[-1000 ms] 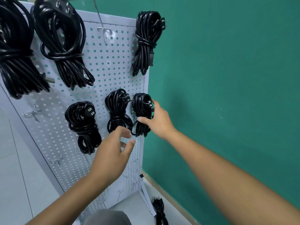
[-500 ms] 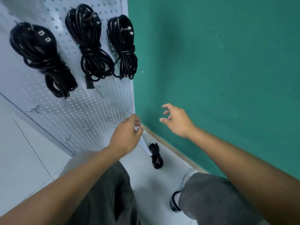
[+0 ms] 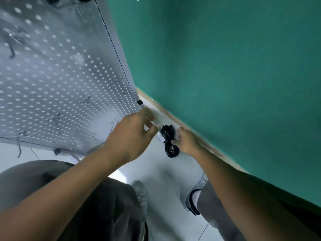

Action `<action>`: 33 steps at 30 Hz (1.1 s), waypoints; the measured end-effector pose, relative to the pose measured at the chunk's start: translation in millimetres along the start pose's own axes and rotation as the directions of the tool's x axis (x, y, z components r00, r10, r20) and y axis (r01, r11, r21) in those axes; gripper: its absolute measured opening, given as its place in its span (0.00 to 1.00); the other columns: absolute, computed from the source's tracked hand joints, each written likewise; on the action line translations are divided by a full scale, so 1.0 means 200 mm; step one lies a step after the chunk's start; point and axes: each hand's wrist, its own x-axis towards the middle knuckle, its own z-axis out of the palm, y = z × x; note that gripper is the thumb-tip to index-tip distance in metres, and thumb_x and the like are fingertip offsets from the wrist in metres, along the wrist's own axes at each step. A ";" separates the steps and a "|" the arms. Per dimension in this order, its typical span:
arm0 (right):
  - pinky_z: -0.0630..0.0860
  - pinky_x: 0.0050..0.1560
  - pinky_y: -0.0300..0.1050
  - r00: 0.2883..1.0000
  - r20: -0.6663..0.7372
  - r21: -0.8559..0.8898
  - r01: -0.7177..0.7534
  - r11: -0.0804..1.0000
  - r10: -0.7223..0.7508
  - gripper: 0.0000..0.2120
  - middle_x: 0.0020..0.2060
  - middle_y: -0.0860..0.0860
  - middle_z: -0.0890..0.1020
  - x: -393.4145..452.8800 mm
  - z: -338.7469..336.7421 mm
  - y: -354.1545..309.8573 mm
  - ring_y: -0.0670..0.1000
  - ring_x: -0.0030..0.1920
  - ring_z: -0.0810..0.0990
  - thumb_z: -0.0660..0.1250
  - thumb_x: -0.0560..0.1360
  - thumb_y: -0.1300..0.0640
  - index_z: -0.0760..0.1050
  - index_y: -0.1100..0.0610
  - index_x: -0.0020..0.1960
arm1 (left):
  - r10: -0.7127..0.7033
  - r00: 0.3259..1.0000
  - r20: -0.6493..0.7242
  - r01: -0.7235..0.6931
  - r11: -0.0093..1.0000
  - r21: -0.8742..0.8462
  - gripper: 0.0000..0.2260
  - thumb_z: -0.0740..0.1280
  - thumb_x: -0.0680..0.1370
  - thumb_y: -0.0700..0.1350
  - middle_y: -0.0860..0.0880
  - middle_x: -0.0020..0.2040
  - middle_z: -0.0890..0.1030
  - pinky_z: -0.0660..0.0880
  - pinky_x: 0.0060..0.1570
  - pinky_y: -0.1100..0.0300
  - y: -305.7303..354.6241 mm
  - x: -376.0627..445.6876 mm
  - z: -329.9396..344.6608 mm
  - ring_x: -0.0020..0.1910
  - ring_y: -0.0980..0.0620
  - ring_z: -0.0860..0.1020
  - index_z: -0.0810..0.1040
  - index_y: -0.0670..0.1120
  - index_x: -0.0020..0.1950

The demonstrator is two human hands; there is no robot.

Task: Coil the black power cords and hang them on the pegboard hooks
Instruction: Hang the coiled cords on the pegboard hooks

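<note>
A coiled black power cord bundle (image 3: 169,140) lies on the pale tiled floor (image 3: 166,180) beside the green wall (image 3: 225,66), long axis running toward the viewer, plug end nearest. The right hand (image 3: 188,142) touches its waist, grip unclear. The left hand (image 3: 132,134) hovers loosely curled, holding nothing.

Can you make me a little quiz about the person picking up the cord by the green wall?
1. True or false: the coiled black power cord lies on the floor.
2. Which hand touches the cord: A) left hand B) right hand?
3. Fill in: the wall beside the pegboard is ____.

Key: 1 true. 2 B; whether the right hand's fingers have closed round it is not clear. 3 green.
</note>
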 end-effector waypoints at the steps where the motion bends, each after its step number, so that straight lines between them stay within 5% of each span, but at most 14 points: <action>1: 0.74 0.57 0.49 1.000 0.004 0.001 -0.010 1.000 0.010 0.28 0.64 0.59 0.79 0.07 0.03 0.02 0.60 0.63 0.78 0.72 0.78 0.52 0.67 0.61 0.73 | -0.012 1.000 0.006 0.012 1.000 0.004 0.13 0.65 0.83 0.55 0.54 0.53 0.80 0.77 0.51 0.54 0.00 0.02 0.00 0.49 0.51 0.80 0.76 0.49 0.63; 8: 0.79 0.58 0.56 0.993 0.038 0.048 -0.117 0.992 0.115 0.43 0.61 0.56 0.81 0.48 0.32 0.21 0.59 0.58 0.80 0.75 0.68 0.42 0.61 0.53 0.77 | -0.103 0.994 0.028 0.105 0.992 -0.075 0.17 0.62 0.77 0.61 0.59 0.51 0.82 0.79 0.52 0.51 -0.02 0.11 0.02 0.49 0.56 0.81 0.77 0.55 0.60; 14: 0.80 0.42 0.48 0.953 0.140 0.181 -0.290 0.940 0.267 0.43 0.51 0.55 0.83 0.72 0.63 0.45 0.56 0.49 0.83 0.67 0.52 0.31 0.76 0.56 0.60 | -0.159 0.987 0.029 0.160 0.985 -0.066 0.15 0.60 0.76 0.63 0.63 0.50 0.80 0.77 0.48 0.63 -0.07 0.15 0.05 0.47 0.64 0.79 0.76 0.58 0.57; 20: 0.79 0.51 0.48 0.953 0.094 0.250 -0.303 0.920 0.288 0.23 0.55 0.57 0.85 0.61 0.53 0.33 0.58 0.54 0.83 0.78 0.70 0.51 0.80 0.60 0.61 | -0.172 0.984 0.053 0.175 0.983 -0.054 0.17 0.59 0.74 0.65 0.65 0.48 0.80 0.74 0.47 0.68 -0.10 0.15 0.07 0.48 0.69 0.77 0.77 0.59 0.57; 28: 0.79 0.59 0.52 0.913 0.231 0.403 -0.405 0.821 0.337 0.16 0.54 0.59 0.84 0.55 0.45 0.33 0.58 0.54 0.83 0.74 0.76 0.56 0.80 0.64 0.59 | -0.181 0.980 0.077 0.187 0.980 -0.074 0.17 0.59 0.74 0.64 0.63 0.49 0.80 0.75 0.48 0.65 -0.08 0.15 0.06 0.45 0.64 0.78 0.77 0.57 0.55; 33: 0.79 0.59 0.53 0.956 0.159 0.556 -0.293 0.778 0.247 0.17 0.55 0.59 0.84 0.39 0.25 0.16 0.59 0.55 0.83 0.76 0.75 0.60 0.78 0.63 0.61 | -0.140 0.987 0.080 0.147 0.985 -0.087 0.12 0.63 0.79 0.60 0.61 0.50 0.80 0.75 0.44 0.61 -0.07 0.15 0.04 0.44 0.61 0.79 0.77 0.55 0.56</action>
